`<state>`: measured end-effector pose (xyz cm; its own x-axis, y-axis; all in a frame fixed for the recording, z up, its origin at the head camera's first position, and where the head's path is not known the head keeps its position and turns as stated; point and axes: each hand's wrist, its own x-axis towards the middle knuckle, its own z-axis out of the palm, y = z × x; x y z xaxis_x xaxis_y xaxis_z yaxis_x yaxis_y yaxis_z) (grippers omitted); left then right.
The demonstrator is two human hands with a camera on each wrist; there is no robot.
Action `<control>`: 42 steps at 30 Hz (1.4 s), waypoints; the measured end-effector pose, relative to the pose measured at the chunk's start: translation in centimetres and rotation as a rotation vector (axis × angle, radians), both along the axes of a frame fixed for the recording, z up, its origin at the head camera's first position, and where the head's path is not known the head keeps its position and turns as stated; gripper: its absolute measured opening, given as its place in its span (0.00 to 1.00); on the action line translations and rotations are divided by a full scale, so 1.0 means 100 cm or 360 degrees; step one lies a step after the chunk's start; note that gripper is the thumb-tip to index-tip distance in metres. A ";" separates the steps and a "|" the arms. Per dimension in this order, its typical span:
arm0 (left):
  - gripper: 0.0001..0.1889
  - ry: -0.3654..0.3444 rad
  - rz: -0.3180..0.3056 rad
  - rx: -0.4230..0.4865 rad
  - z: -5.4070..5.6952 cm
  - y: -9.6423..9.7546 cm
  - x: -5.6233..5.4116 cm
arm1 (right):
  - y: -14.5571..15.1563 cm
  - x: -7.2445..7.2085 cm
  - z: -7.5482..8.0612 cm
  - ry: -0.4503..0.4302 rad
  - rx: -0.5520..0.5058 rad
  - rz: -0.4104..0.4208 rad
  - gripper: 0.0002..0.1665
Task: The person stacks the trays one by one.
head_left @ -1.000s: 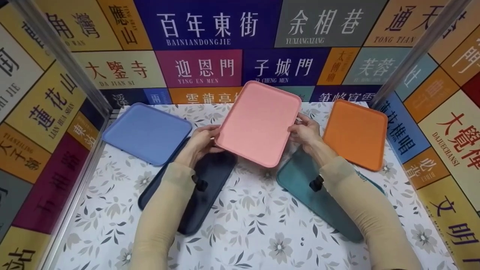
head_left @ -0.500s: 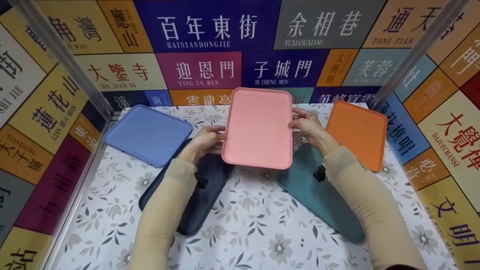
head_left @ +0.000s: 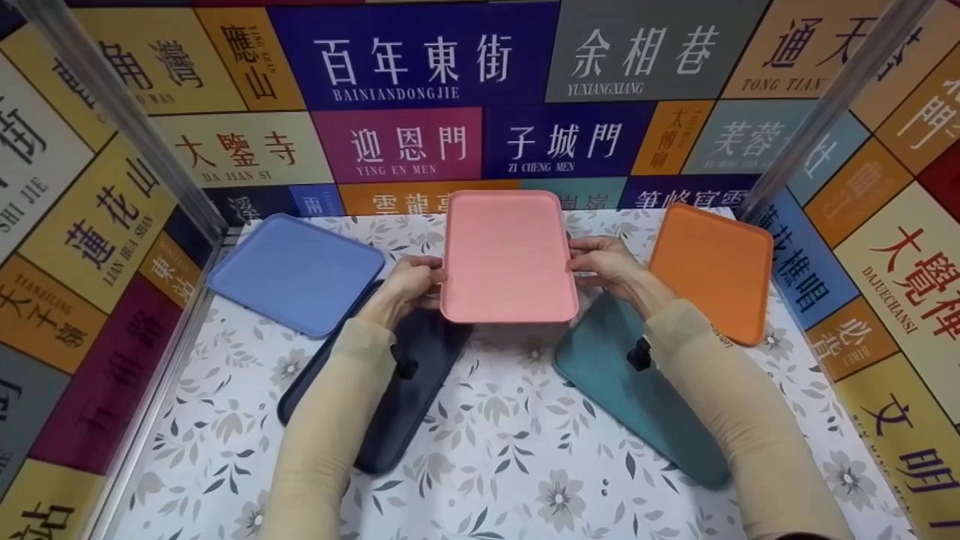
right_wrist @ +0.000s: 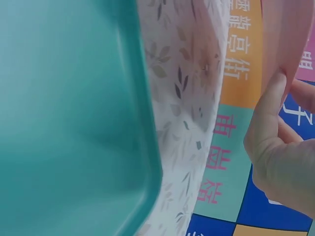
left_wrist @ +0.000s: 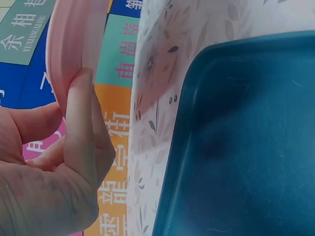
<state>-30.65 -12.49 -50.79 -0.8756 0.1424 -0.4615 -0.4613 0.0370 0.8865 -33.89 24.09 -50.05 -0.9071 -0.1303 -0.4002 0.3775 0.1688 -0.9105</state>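
Note:
A pink rectangular tray (head_left: 508, 259) is held up off the table at the back middle. My left hand (head_left: 411, 285) grips its left edge, and my right hand (head_left: 611, 262) pinches its right edge. In the left wrist view the thumb and fingers of the left hand (left_wrist: 74, 142) hold the rim of the pink tray (left_wrist: 74, 44). The right wrist view has the right hand (right_wrist: 280, 142) on the opposite edge of the pink tray (right_wrist: 288, 39). Below the left forearm lies a dark navy tray (head_left: 420, 390); under the right forearm lies a teal tray (head_left: 637, 405).
A blue tray (head_left: 300, 270) lies at the back left of the table, its near corner by the navy one. At the back right lies an orange tray (head_left: 712, 270). Panels with printed lettering (head_left: 420, 60) close off the back and sides of the floral-covered table (head_left: 510, 465).
The pink tray has turned from a slant to nearly straight and come down a little, with both hands still holding its sides. The other trays stay where they were.

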 end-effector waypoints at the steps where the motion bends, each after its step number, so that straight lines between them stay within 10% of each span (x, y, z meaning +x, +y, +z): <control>1: 0.27 0.0002 0.0009 -0.0013 0.000 0.000 -0.001 | 0.000 0.000 -0.001 -0.0002 0.0015 0.0010 0.36; 31: 0.22 0.0084 0.0098 -0.0262 -0.032 0.044 -0.016 | 0.013 -0.019 -0.029 -0.0057 0.0239 -0.0094 0.40; 42: 0.20 0.0063 0.0087 -0.0561 -0.039 0.055 -0.031 | 0.013 -0.024 -0.036 -0.0008 0.0313 -0.0139 0.39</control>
